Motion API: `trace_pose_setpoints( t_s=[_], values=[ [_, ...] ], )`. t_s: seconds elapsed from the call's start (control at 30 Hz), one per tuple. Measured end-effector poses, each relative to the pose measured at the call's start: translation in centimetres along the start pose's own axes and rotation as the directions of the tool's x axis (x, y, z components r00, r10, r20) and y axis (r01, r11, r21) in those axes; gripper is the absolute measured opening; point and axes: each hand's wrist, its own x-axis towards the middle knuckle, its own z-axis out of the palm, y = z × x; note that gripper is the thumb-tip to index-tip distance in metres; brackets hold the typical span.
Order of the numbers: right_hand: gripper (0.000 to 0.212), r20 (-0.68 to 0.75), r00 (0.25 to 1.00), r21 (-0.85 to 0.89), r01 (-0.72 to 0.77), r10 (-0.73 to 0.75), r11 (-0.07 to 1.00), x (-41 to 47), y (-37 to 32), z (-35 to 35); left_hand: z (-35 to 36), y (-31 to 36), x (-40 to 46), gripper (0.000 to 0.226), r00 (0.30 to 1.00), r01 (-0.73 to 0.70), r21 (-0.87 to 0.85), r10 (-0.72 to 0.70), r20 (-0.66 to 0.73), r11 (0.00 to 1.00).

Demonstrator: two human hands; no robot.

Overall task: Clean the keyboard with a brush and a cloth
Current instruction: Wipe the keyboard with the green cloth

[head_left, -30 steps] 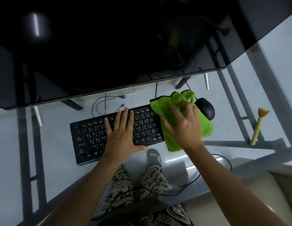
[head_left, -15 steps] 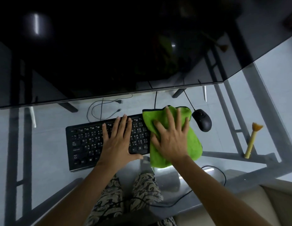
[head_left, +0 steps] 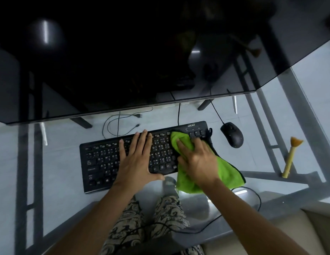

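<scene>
The black plastic corded keyboard (head_left: pixel 142 155) lies on the glass desk (head_left: pixel 55 162), and the left hand (head_left: pixel 136 162) rests flat on its middle keys, fingers spread, likely to keep it from sliding. The right hand (head_left: pixel 196 159) presses the bunched bright green microfibre cloth (head_left: pixel 225 173) onto the right-hand keys, fingers curled over it, while the yellow-handled brush (head_left: pixel 289 159) lies well apart, set aside, beyond the black mouse (head_left: pixel 232 134)

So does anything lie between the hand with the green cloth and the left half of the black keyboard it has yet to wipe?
Yes. The left hand lies flat on the middle of the black keyboard, directly between the right hand gripping the green cloth and the left-side keys.
</scene>
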Motion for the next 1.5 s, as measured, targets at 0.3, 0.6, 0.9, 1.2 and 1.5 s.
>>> trace_pose_setpoints(
  t_s=[0.3,0.6,0.9,1.2,1.5],
  values=[
    [0.045,0.010,0.995,-0.011,0.095,-0.095,0.995,-0.2,-0.4,-0.4,0.0,-0.1,0.0,0.137,1.000,-0.004,0.015,0.004,-0.002,1.000],
    [0.044,-0.003,0.996,0.049,0.093,-0.093,0.994,-0.6,-1.3,0.2,0.0,-0.2,0.0,0.136,1.000,0.004,0.010,-0.004,0.006,1.000],
    [0.047,-0.020,0.964,0.141,-0.259,0.264,0.955,2.8,-3.7,-0.7,4.6,1.0,-5.1,0.079,0.938,-0.194,0.180,0.236,-0.256,0.964],
    [0.043,-0.017,0.784,0.243,-0.599,0.620,0.763,4.8,1.5,-1.0,6.4,-0.5,-5.3,0.062,0.889,-0.262,0.242,0.331,-0.317,0.934],
    [0.043,-0.032,0.779,0.349,-0.579,0.627,0.737,4.5,3.7,0.1,6.4,-0.6,-5.3,0.070,0.903,-0.221,0.257,0.297,-0.310,0.941]
  ],
)
